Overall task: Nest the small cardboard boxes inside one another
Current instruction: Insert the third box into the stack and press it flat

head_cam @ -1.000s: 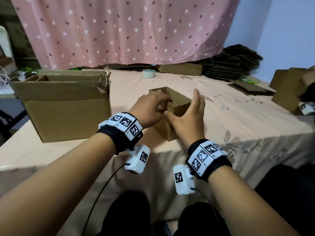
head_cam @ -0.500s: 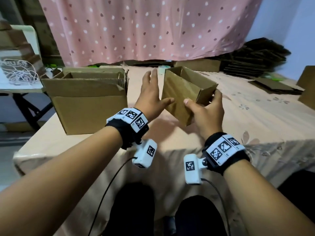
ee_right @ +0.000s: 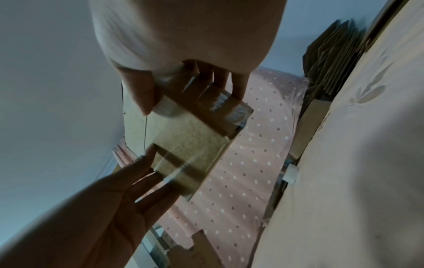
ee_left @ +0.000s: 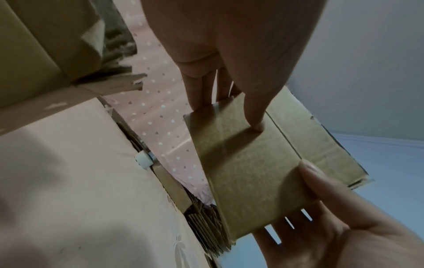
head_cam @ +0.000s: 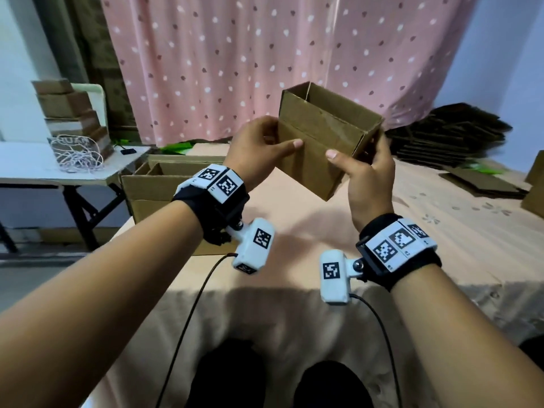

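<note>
I hold a small brown cardboard box (head_cam: 321, 142) in the air above the pink-clothed table (head_cam: 441, 245), tilted, with its open top turned up and away from me. My left hand (head_cam: 265, 145) grips its left end, thumb across the near face and fingers behind. My right hand (head_cam: 363, 163) grips the right end, thumb on the near face and fingers around the side. In the left wrist view my thumb presses the box (ee_left: 247, 163). The right wrist view shows the taped underside of the box (ee_right: 183, 141). A larger open cardboard box (head_cam: 153, 198) stands on the table to the left.
A pile of flattened cardboard (head_cam: 447, 136) lies at the back right, and more cardboard (head_cam: 534, 189) sits at the right edge. Left of the table a white side table (head_cam: 35, 172) carries coiled cord and stacked boxes. A dotted pink curtain (head_cam: 265, 54) hangs behind.
The small box has risen from the table to chest height and tilted. My left hand, open beside it half a second ago, now grips its left end.
</note>
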Motion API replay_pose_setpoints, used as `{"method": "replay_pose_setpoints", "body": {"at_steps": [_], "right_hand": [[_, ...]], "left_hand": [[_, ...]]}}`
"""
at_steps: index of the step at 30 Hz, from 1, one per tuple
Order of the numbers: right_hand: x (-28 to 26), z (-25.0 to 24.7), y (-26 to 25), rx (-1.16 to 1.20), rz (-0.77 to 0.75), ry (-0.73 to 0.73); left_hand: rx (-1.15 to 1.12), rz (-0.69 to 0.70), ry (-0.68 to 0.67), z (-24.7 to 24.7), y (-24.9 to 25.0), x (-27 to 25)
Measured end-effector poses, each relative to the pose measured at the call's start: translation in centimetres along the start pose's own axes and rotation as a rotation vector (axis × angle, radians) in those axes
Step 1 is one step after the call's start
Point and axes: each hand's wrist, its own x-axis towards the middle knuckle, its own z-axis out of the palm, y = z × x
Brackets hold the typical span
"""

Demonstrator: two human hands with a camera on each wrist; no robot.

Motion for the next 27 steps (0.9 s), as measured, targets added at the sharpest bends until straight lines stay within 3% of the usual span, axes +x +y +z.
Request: {"method": "replay_pose_setpoints", "body": {"at_steps": [8, 27], "right_hand": [[0.3, 4.7, -0.5, 0.100, 0.020, -0.140], [-0.2, 17.9, 1.5, 0.192, 0.107, -0.371]], "left_hand": [[-0.053, 0.007, 0.107, -5.5, -0.6, 0.0], [0.119, -0.002, 0.339, -18.5, -4.6, -1.2]]}}
